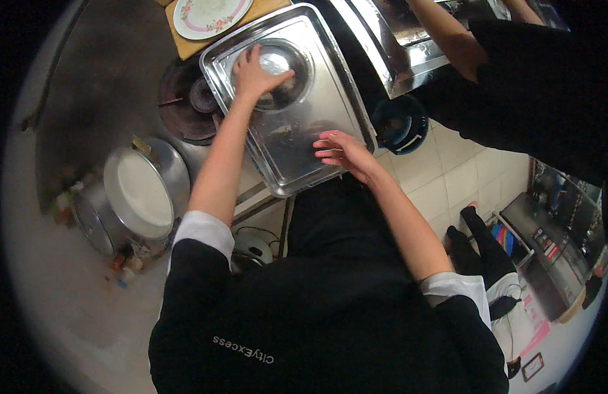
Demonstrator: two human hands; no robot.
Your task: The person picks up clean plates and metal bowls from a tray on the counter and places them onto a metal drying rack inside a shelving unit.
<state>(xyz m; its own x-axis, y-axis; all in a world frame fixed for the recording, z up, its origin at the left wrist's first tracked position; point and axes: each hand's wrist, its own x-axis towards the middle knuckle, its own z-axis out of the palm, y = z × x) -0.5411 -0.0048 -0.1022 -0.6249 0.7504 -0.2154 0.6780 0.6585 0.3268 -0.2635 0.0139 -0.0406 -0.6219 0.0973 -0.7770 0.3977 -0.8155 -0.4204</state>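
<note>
A rectangular metal tray [328, 103] lies in front of me, and a round, shiny metal dish or lid [298, 59] rests on its far part. My left hand [257, 76] reaches over the round piece with spread fingers and thumb; whether it touches or grips the metal is unclear. Over the tray's near right part is my right hand [345, 151], its fingers apart and nothing in them. Beyond the tray, a white plate with a pink floral rim [210, 17] sits on a wooden board [185, 48].
Left of the tray are a dark round burner [185, 108] and metal pots, one holding a wide pale-bottomed pan [139, 192]. A dark bucket [407, 125] stands on the tiled floor at right. A co-worker's arm [451, 39] reaches over a metal sink or counter; another person is farther back.
</note>
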